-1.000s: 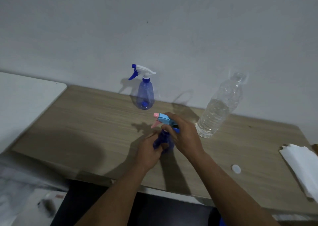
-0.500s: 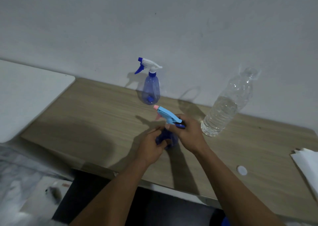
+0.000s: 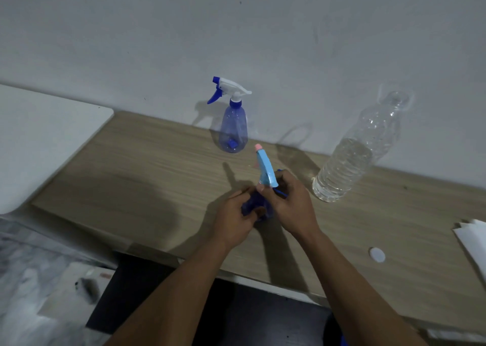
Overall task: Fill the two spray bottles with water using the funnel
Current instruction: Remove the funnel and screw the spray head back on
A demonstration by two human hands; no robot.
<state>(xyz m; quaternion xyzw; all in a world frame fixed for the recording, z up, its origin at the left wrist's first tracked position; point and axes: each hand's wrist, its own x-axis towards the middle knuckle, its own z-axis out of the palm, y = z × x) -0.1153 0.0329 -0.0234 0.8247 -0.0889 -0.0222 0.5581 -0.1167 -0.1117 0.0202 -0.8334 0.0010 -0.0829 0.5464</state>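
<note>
The wooden table [image 3: 131, 177] runs along the wall. The part-filled water bottle [image 3: 352, 156] stands at the rear right. The spray bottle with the white head [image 3: 234, 127] stands upright at rear centre, near the wall. At front centre, the left hand [image 3: 234, 219] grips the dark blue spray bottle [image 3: 252, 203] by its body. The right hand [image 3: 292, 203] is clamped on its light blue spray head [image 3: 265, 170]. The white cap [image 3: 377, 254] lies front right.

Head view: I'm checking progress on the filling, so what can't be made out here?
Head view only:
- The held spray bottle: body covered by left hand and right hand; water level unknown.
- Its neck: hidden under the right hand, so whether the spray head is screwed on is unclear.
- The white paper: cut off by right edge.
- No funnel shows anywhere.
</note>
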